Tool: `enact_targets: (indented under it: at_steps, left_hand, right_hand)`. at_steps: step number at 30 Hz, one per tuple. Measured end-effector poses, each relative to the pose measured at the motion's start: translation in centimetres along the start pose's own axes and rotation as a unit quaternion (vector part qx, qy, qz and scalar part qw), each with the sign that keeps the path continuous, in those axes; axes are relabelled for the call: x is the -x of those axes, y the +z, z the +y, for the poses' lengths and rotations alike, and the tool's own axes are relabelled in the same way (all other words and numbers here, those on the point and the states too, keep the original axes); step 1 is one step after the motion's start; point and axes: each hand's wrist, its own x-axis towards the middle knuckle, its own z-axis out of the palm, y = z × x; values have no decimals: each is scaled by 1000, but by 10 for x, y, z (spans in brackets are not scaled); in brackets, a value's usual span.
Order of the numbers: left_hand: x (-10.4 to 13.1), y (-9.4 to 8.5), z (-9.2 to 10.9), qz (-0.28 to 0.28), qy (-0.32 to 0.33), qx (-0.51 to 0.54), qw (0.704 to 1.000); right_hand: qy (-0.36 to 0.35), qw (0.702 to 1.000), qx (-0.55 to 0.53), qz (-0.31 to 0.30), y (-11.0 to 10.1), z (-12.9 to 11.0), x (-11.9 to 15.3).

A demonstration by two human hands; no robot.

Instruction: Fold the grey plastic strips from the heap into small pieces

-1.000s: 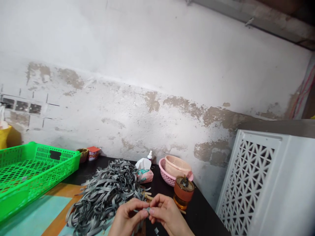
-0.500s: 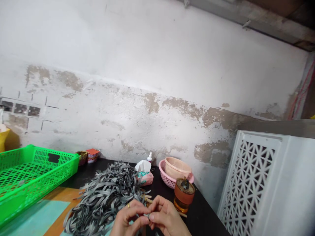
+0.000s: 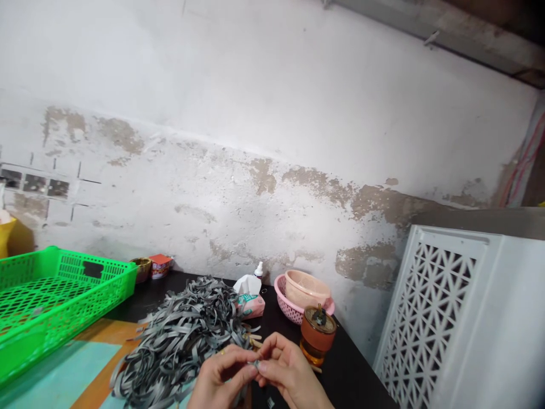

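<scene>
At the bottom centre, my left hand and my right hand meet fingertip to fingertip. Both are closed in a pinch on a small grey piece, of which only a bit shows between the thumbs and forefingers. Just left of and behind them lies a big heap of grey flat strips, loosely tangled on the table. Beyond my right hand stands an amber glass jar with a brown band. A small grey scrap lies on the black tabletop below my hands.
A green plastic crate stands at left. Along the wall are a red box, a pink tissue box, a white-topped bottle and nested pink and peach baskets. A white latticed panel rises at right.
My hands have stayed together on the small grey piece, shifting slightly upward in view. My right hand's fingers have tilted a little. The heap and the other things lie as before.
</scene>
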Motion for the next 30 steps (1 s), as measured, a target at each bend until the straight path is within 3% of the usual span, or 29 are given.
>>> enact_targets:
  at_steps: [6, 10, 14, 18, 30]
  left_hand:
    - [1, 4, 9, -1, -62, 96, 993]
    - [1, 4, 9, -2, -77, 101, 992]
    - [2, 4, 3, 13, -49, 52, 997]
    - [1, 1, -1, -6, -23, 16, 1000]
    - [0, 2, -1, -11, -9, 43, 999]
  right_hand:
    - [-2, 1000, 20, 11, 0, -2, 2]
    - [-2, 999, 34, 11, -1, 0, 2]
    - [-16, 998, 55, 15, -2, 3, 1]
    - [-1, 999, 36, 23, 0, 0, 2]
    - [2, 999, -53, 8, 2, 0, 2]
